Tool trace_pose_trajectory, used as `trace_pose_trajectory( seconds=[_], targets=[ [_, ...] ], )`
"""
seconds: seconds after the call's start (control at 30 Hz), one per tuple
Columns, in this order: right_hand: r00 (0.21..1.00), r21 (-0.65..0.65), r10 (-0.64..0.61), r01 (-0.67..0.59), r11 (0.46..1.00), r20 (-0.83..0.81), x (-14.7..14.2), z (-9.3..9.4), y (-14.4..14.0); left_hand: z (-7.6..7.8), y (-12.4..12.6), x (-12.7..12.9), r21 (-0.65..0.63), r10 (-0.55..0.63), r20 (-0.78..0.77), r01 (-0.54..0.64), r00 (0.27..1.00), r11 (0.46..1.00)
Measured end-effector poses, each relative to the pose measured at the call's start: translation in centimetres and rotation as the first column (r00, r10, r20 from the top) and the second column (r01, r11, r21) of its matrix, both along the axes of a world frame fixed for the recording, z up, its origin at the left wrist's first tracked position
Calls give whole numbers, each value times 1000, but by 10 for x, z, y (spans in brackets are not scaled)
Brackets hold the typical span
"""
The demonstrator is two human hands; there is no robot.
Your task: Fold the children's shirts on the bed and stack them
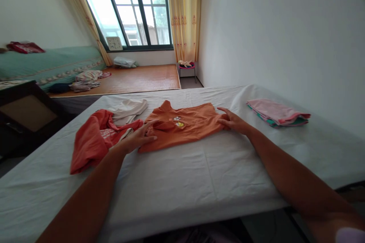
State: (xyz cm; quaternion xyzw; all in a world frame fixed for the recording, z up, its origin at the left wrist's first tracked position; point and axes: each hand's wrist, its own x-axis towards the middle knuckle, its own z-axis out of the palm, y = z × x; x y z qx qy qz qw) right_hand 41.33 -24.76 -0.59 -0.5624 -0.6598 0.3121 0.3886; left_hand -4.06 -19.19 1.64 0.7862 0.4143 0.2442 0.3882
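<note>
An orange shirt [185, 125] with a small cartoon print lies spread flat on the white sheet [182, 182] of the bed in front of me. My left hand [138, 138] rests with fingers apart on the shirt's left edge, where a sleeve is folded in. My right hand [232, 120] lies flat with fingers spread on the shirt's right edge. Neither hand grips anything.
A crumpled red garment [91, 140] and a cream one [128, 109] lie left of the shirt. A folded pink and green stack [276, 114] sits at the right near the wall. Beyond are a wooden platform bed, a window and a small stool.
</note>
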Motion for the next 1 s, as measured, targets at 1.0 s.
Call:
trace_pose_trajectory(
  seconds=[1.0],
  targets=[
    [751, 399, -276, 17, 917, 600, -10, -4, -5, -13, -1, 38, 544, 191, -327, 19, 925, 839]
  ],
)
